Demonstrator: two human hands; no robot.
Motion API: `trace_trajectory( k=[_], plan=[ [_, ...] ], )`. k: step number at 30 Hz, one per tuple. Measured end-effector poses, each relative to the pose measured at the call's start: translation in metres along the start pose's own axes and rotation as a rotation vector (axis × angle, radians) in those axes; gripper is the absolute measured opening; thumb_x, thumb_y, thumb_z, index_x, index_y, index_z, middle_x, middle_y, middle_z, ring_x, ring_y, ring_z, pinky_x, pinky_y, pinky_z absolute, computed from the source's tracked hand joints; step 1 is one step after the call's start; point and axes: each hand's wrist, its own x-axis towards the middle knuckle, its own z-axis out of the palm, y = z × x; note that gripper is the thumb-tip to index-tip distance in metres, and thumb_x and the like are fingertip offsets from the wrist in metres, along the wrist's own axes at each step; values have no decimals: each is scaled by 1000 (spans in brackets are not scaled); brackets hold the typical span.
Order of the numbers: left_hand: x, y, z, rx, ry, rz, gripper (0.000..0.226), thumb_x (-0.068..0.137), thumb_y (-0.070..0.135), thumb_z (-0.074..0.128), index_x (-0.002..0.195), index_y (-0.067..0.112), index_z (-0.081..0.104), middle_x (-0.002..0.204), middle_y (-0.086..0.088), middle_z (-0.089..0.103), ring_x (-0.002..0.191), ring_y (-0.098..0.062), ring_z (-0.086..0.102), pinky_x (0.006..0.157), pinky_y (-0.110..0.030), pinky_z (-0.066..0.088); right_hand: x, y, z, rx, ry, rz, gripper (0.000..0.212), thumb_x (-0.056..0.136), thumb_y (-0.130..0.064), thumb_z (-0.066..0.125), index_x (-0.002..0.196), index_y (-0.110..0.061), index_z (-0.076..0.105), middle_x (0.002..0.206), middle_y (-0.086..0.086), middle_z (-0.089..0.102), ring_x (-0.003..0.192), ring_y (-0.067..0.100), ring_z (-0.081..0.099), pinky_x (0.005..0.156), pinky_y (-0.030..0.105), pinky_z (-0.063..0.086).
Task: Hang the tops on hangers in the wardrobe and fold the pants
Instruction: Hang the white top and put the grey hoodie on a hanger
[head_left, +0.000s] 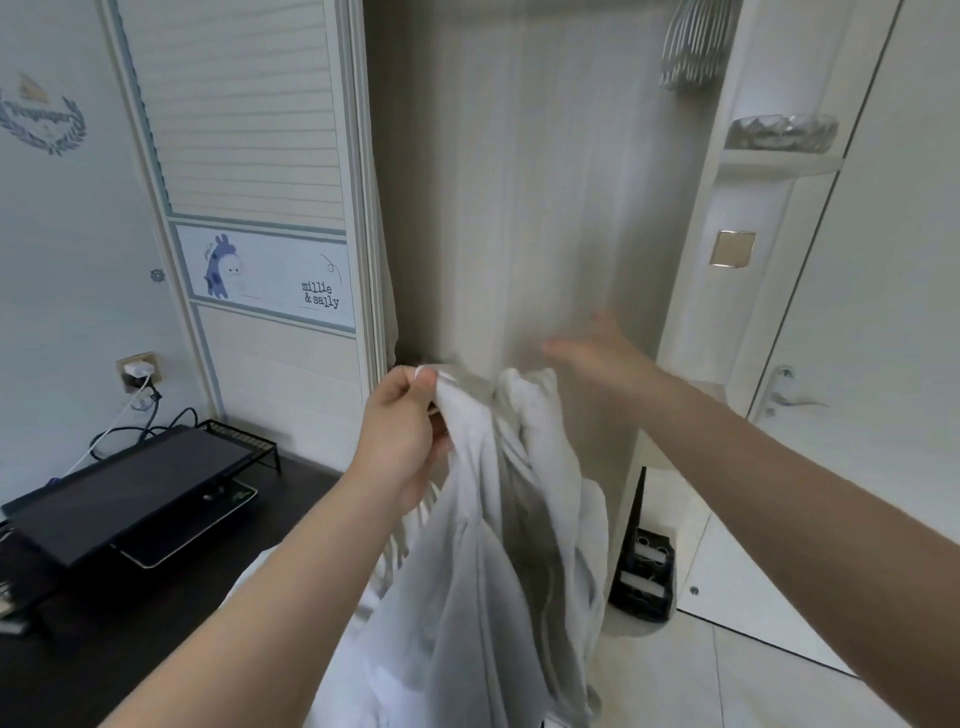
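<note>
A white top (483, 561) hangs down in front of the open wardrobe (519, 182). My left hand (405, 431) pinches its upper edge at about the middle of the view. My right hand (597, 353) is blurred, stretched out just right of the top with straight fingers and nothing in it. Several white hangers (693, 47) hang bunched at the wardrobe's top right. More white hanger-like bars (400, 540) show behind the top, under my left wrist.
A sliding louvred door (249, 156) stands to the left of the opening. A dark desk (156, 571) with a black stand and cables is at the lower left. A shelf with a glass bowl (782, 132), a white door and a black crate (644, 571) are on the right.
</note>
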Motion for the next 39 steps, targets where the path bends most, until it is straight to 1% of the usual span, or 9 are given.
trace_trajectory(
  k=[4, 7, 12, 16, 19, 22, 25, 33, 39],
  plan=[
    [0, 0, 9, -119, -15, -58, 31, 109, 21, 44, 79, 14, 51, 66, -4, 61, 61, -18, 62, 55, -31, 53, -67, 57, 38, -11, -131, -269, 36, 84, -56, 64, 115, -37, 61, 116, -16, 64, 100, 6, 64, 91, 35, 55],
    [-2, -2, 16, -122, -24, -63, 30, 109, 20, 44, 80, 14, 50, 71, -8, 58, 65, -21, 59, 63, -36, 48, -107, 107, 70, -138, -220, -260, 45, 76, -71, 61, 108, -39, 58, 109, -16, 61, 96, 4, 62, 82, 26, 54],
    [-3, -4, 24, -112, -28, -84, 29, 109, 19, 43, 81, 14, 49, 76, -9, 58, 73, -25, 61, 67, -38, 50, -107, 149, 87, -454, -155, -193, 35, 95, -54, 54, 115, -27, 66, 137, -13, 36, 126, 13, 36, 109, 33, 37],
    [1, -4, 18, -104, 36, -81, 26, 109, 18, 44, 84, 14, 48, 93, -13, 65, 92, -28, 69, 88, -43, 60, -99, 137, 71, -622, -83, -236, 34, 102, -51, 42, 96, -25, 64, 115, -12, 48, 104, 13, 50, 89, 34, 49],
    [4, -5, 9, -67, 56, -75, 25, 108, 19, 47, 84, 15, 49, 102, -16, 64, 97, -29, 69, 94, -45, 59, -96, 114, 59, -352, -165, -175, 39, 103, -45, 47, 76, -18, 58, 80, -3, 62, 75, 18, 60, 71, 30, 47],
    [1, -12, 2, 22, 21, -93, 20, 106, 20, 51, 87, 16, 53, 99, -11, 67, 92, -23, 73, 94, -43, 58, -91, 92, 49, -107, -107, -224, 46, 102, -40, 52, 86, 2, 62, 85, 17, 68, 75, 26, 63, 70, 36, 47],
    [-12, -20, -4, 140, -80, -134, 14, 106, 22, 50, 104, 13, 60, 111, -2, 76, 110, -23, 70, 101, -45, 53, -87, 78, 46, 203, -123, -136, 40, 101, -37, 55, 91, -1, 70, 83, 13, 75, 76, 21, 69, 66, 31, 51],
    [-73, -62, 5, 303, -276, 126, 71, 73, 27, 86, 134, 18, 50, 117, 12, 68, 112, -2, 64, 87, -15, 51, -66, 50, 57, 778, -300, 90, 28, 105, -19, 51, 108, 5, 65, 96, 23, 75, 87, 29, 76, 66, 30, 60],
    [-55, -77, -7, 269, 39, 85, 31, 98, 9, 61, 128, 16, 62, 119, 2, 70, 112, -11, 65, 97, -30, 52, -57, 35, 52, 752, -424, 25, 31, 106, -21, 49, 124, 1, 62, 116, 17, 73, 106, 28, 72, 86, 40, 60]
  ],
)
